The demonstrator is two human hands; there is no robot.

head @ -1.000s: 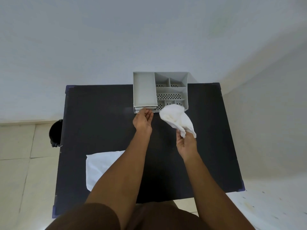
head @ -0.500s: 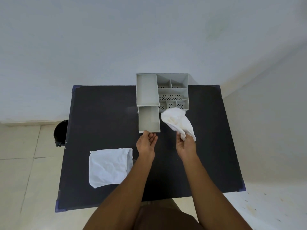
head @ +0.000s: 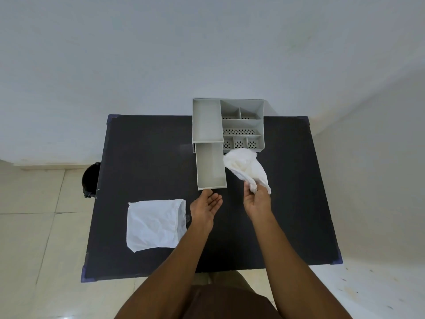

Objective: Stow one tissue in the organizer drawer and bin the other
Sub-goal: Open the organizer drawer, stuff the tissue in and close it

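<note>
Right of the organizer drawer [head: 211, 166], my right hand [head: 256, 201] is pinching a crumpled tissue [head: 246, 168]; my left hand [head: 205, 209] is hovering empty-palmed, fingers spread, just before it.

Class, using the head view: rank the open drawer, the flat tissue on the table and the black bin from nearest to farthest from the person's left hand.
From the left hand:
1. Open drawer, just ahead of the fingertips.
2. Flat tissue, on the table to its left.
3. Black bin, on the floor past the table's left edge.

Right hand [head: 256, 199] pinches a crumpled tissue [head: 246, 166] beside the pulled-out drawer [head: 210, 166]; left hand [head: 205, 207] lies open.
</note>
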